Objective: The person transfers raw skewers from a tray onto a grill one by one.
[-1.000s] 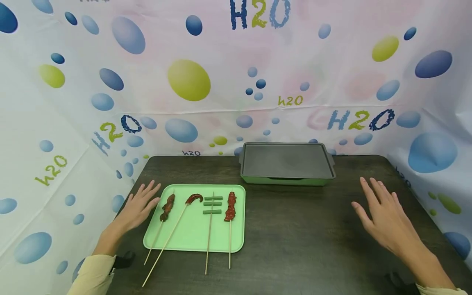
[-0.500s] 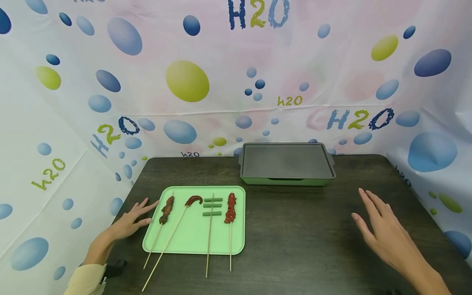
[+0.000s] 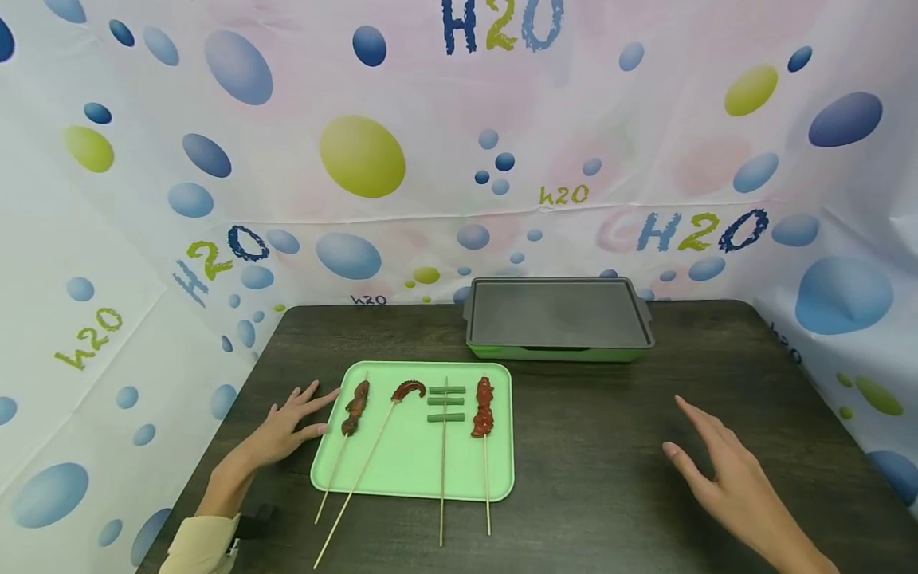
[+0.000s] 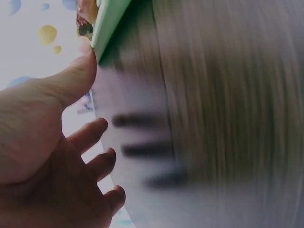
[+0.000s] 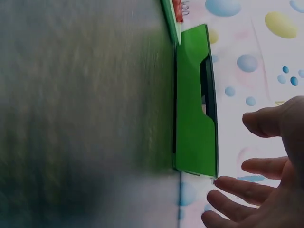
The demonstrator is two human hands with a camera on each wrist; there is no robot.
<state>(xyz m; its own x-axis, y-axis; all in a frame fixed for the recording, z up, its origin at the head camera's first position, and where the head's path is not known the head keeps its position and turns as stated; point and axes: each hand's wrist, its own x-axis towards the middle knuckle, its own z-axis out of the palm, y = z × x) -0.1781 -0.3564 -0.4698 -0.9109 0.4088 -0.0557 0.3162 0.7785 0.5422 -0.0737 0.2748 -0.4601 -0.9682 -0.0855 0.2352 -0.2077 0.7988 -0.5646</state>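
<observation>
My left hand [image 3: 282, 430] touches the left rim of a light green tray [image 3: 402, 470], thumb and index finger spread against it. In the left wrist view the thumb [image 4: 78, 78] meets the tray's edge [image 4: 107, 33]. Across the tray lie several skewers: a brown meat skewer [image 3: 356, 405], a curled tentacle skewer [image 3: 409, 389], one with green bean-like pieces [image 3: 446, 402], and a red meat skewer [image 3: 484, 406]. Their sticks overhang the tray's front. To the right, my right hand [image 3: 731, 478] hovers over the table, fingers extended, holding nothing.
A green electric griddle [image 3: 559, 315] with a flat dark grey plate stands at the back of the dark wood table [image 3: 588, 446]. Behind and beside the table hangs a white sheet [image 3: 445, 96] printed with coloured ovals.
My left hand has come down to the tray's left edge, and the tray with its skewers has slid right. My right hand has moved slightly left and nearer.
</observation>
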